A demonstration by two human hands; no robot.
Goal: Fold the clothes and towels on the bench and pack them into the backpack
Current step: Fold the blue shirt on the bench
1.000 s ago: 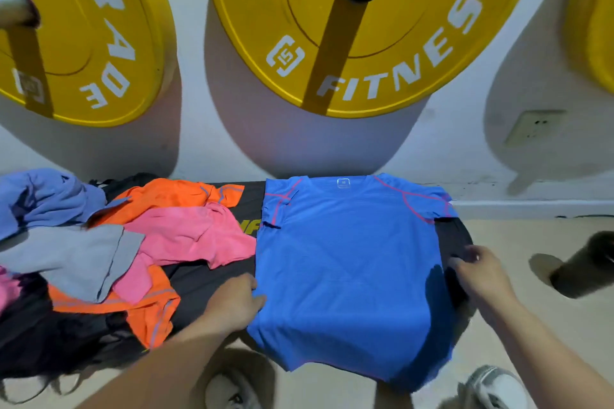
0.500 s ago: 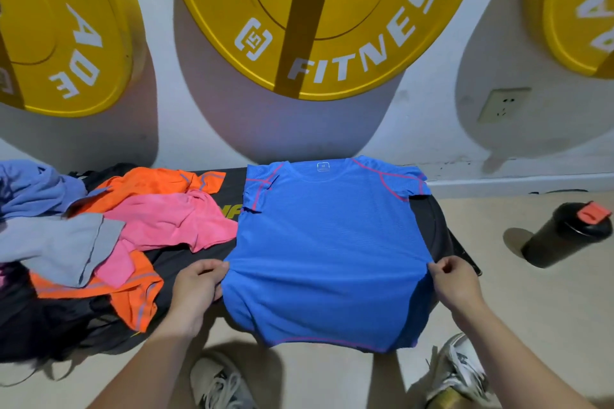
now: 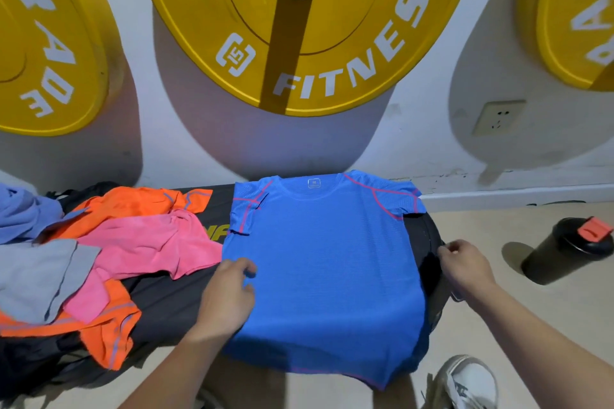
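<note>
Head view: your blue T-shirt (image 3: 325, 269) lies flat and face-up on the right end of the black bench (image 3: 172, 302), collar toward the wall (image 3: 415, 143) and hem hanging over the near edge. Pink seams run along its shoulders and hem.

Your left hand (image 3: 227, 299) sits on the shirt's left side edge, fingers curled and pinching the fabric there. Your right hand (image 3: 465, 267) hangs at the bench's right end, just beside the shirt's right edge, fingers curled; you cannot tell whether it holds any cloth, as shadow covers the gap.

To the left of the shirt, unfolded laundry is heaped on the bench: an orange shirt (image 3: 133, 202), a pink cloth (image 3: 146, 242) over it, a grey cloth (image 3: 33, 276) nearer you, and a lilac garment (image 3: 23, 209) at the far left. Black fabric (image 3: 30, 362) lies under the heap; whether it is the backpack cannot be told.

On the floor (image 3: 498, 325) to the right stands 1 dark shaker bottle (image 3: 561, 252) with a red flip cap (image 3: 594, 230), well apart from the bench. 3 yellow weight plates (image 3: 332, 43) hang on the wall, with a socket (image 3: 498, 117) beneath. 1 white sneaker (image 3: 471, 382) shows at the lower right.
</note>
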